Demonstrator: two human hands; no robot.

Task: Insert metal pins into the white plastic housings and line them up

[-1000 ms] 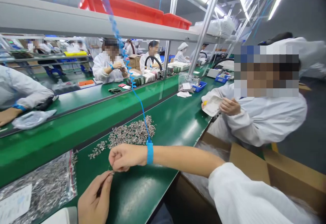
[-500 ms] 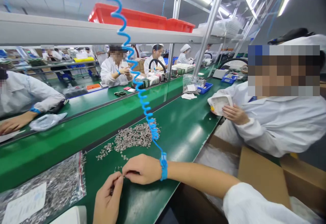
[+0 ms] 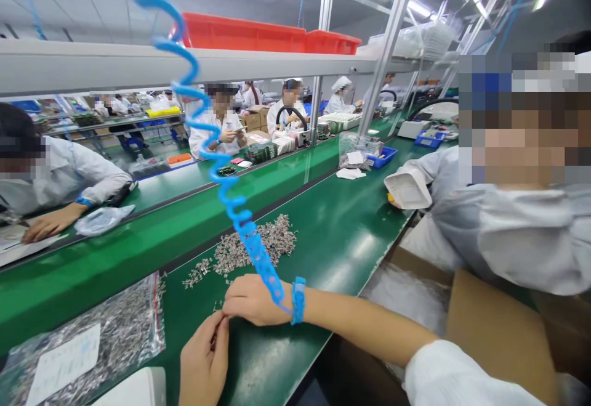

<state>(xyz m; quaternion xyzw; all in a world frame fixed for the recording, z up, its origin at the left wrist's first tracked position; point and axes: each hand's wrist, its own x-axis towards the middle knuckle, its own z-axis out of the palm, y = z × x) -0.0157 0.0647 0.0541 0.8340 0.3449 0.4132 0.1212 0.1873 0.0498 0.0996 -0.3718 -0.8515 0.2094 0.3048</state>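
Over the desk (image 3: 332, 233), short of its near edge, the two hands are brought together at the fingertips. The fingers of the left hand (image 3: 205, 357) are pressed against the thumb, and something small and dark is enclosed in their curl; what it is cannot be told. The fingers of the right hand (image 3: 256, 300) are bent down to the left fingertips; its thumb is hidden, so whether anything is pinched there cannot be told. A blue wristband (image 3: 298, 301) is worn on the right wrist, and a coiled blue cord (image 3: 203, 119) is seen in front of that hand. Small metal parts (image 3: 281, 236) are heaped along the far edge of the desk, beyond the hands. More are contained in a labelled clear bag (image 3: 122, 320), left of the left hand.
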